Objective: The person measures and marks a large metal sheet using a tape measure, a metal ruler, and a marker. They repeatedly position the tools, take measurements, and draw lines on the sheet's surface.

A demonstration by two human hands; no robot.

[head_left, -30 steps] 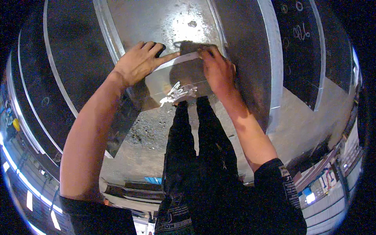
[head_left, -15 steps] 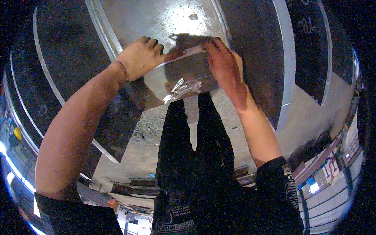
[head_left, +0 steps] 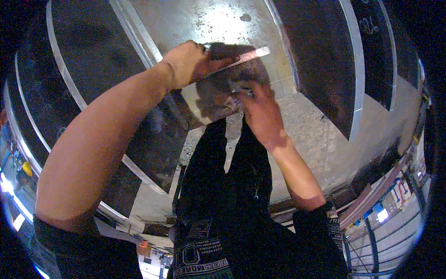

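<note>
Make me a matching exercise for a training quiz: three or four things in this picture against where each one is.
Things:
1. left hand
2. right hand
3. ruler
4. metal sheet

Places:
A. flat on the sheet, under the left hand's fingers
B. pressing down the ruler's left end
C. under both hands
D. below the ruler, at the sheet's near edge

Pairs: 1-B, 2-D, 3-A, 4-C

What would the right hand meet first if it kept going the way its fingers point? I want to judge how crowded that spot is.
Probably the steel ruler that the left hand pins to the metal sheet; the right hand points up toward it, though depth is unclear.
</note>
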